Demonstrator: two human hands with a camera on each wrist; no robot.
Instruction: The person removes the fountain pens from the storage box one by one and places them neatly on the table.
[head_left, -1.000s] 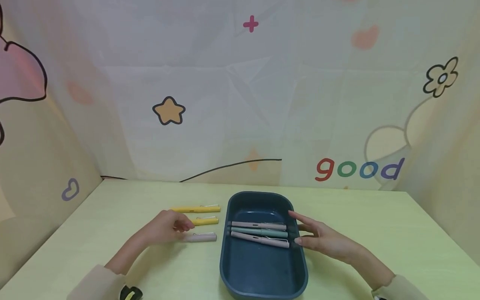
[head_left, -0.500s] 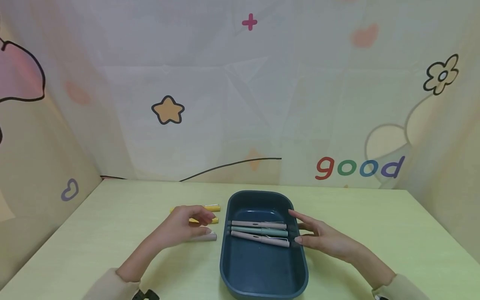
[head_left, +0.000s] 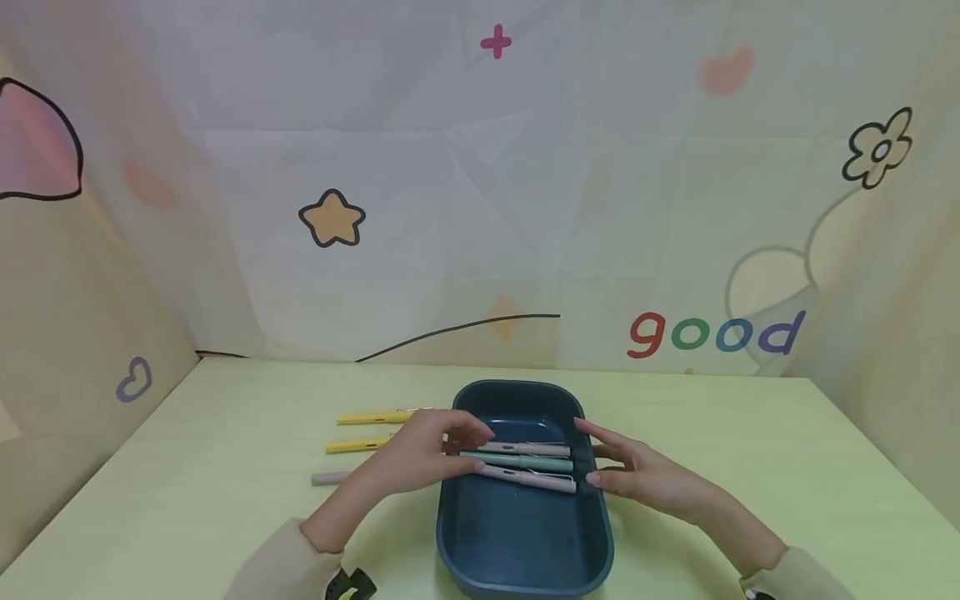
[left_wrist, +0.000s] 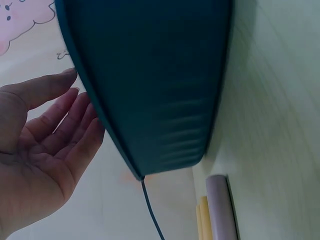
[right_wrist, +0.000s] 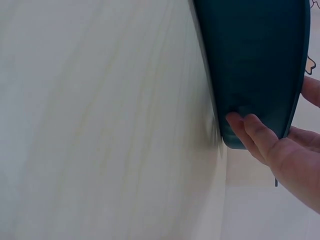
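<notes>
A dark blue box (head_left: 525,537) stands on the table with three pens lying crosswise in it: a pale pinkish pen (head_left: 528,449), a green pen (head_left: 534,462) and another pale pinkish pen (head_left: 536,480). My left hand (head_left: 423,454) reaches over the box's left rim, its loosely bent fingers above the left ends of these pens, which it hides. Nothing shows in its grasp; the left wrist view has the fingertips right at the rim. My right hand (head_left: 648,479) holds the right wall, thumb over the rim and fingers (right_wrist: 252,132) against the outside.
Left of the box, two yellow pens, the far one (head_left: 371,418) and the nearer one (head_left: 354,447), lie on the table with a grey pen (head_left: 328,479), partly behind my left hand and forearm. A printed cloth backdrop (head_left: 420,167) rises behind the table.
My left hand has moved right, from over the pens on the table to over the box's left rim. Those pens remain on the table. My right hand has stayed at the box.
</notes>
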